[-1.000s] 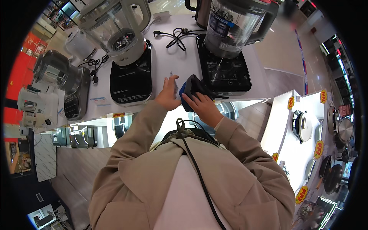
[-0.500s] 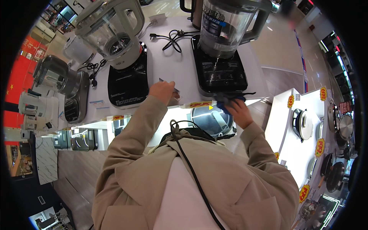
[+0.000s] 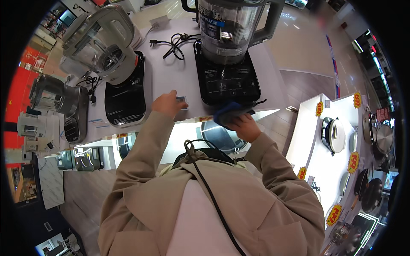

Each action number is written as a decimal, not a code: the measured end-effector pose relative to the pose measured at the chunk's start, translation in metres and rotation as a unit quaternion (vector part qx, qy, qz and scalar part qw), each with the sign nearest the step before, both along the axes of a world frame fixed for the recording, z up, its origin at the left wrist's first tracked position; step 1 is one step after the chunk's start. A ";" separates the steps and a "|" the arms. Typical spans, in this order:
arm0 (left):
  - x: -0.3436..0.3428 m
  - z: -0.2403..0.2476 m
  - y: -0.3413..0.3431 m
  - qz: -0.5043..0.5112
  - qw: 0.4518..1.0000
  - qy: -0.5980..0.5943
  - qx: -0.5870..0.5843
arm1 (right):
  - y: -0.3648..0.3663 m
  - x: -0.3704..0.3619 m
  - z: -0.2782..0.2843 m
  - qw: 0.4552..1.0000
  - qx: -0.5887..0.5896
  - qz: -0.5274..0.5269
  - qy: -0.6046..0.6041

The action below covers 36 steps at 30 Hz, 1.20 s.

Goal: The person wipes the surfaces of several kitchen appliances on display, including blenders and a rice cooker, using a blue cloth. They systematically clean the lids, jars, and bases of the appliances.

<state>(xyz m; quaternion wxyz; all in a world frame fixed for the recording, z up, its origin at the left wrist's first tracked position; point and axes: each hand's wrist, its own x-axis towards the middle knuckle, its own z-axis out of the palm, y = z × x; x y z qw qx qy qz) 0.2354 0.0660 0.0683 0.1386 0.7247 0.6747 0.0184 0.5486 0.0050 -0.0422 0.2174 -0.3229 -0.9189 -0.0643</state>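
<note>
- Left hand [image 3: 166, 103] was placed at the table [image 3: 171, 77], just right of the left blender [image 3: 124, 90]; a small flat card [image 3: 183, 103] was met by its fingers, though whether it was pinched or merely touched could not be told.
- For good control, the card was judged best held by its edges, so that it would not be pushed off the table's front.
- Beyond, a black power cord [image 3: 175, 46] was laid loosely looped, well apart from both hands.
- The dark blue cloth [image 3: 228, 113] was held at the table's front edge, just before the right blender [image 3: 226, 59]; whether the blender was touched could not be told.
- Right hand [image 3: 244, 127] was clamped on the cloth; light, even pressure was judged right, with the loose dark strap [image 3: 260, 102] gathered in, so that nothing would be snagged or nudged.
</note>
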 end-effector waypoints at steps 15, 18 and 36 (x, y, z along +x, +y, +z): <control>-0.020 -0.003 -0.108 -0.024 0.955 -0.241 0.173 | 0.013 0.062 0.019 0.922 -0.165 -0.226 0.267; -0.014 -0.003 -0.124 -0.067 0.929 -0.321 0.168 | 0.033 0.077 0.021 0.913 -0.235 -0.210 0.261; -0.007 -0.057 -0.184 -0.111 0.909 -0.379 0.132 | 0.070 0.122 0.028 0.987 -0.111 -0.118 0.000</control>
